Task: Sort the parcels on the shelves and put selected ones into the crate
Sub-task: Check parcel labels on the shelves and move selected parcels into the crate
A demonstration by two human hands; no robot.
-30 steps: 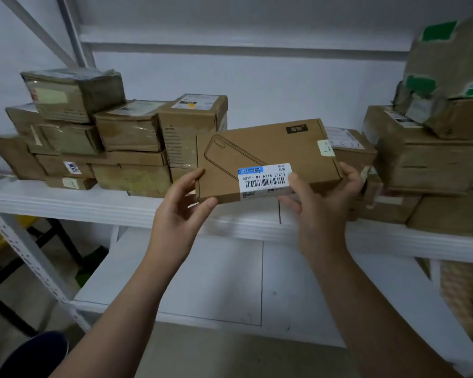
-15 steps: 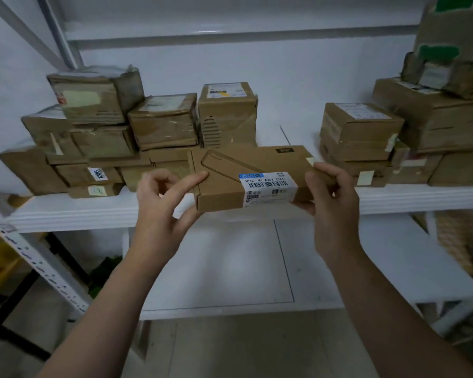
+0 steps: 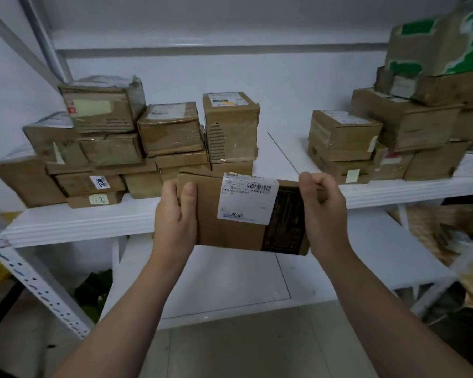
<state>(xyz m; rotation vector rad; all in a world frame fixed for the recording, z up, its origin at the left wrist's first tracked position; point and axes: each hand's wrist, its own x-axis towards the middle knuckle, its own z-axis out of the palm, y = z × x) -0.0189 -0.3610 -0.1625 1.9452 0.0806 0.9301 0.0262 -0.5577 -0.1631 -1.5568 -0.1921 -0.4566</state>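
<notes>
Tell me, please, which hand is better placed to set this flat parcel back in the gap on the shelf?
Probably the right hand: it grips the flat parcel at the end nearest the bare gap on the shelf. The left hand sits in front of the left stack.

Both my forearms rise from the bottom corners of the frame and converge toward the centre. My left hand is closed left of centre, thumb lying upward across the front, fingers wrapped behind. My right hand is curled right of centre, knuckles toward me, thumb tucked forward. Both wrists are straight, level with each other.
</notes>
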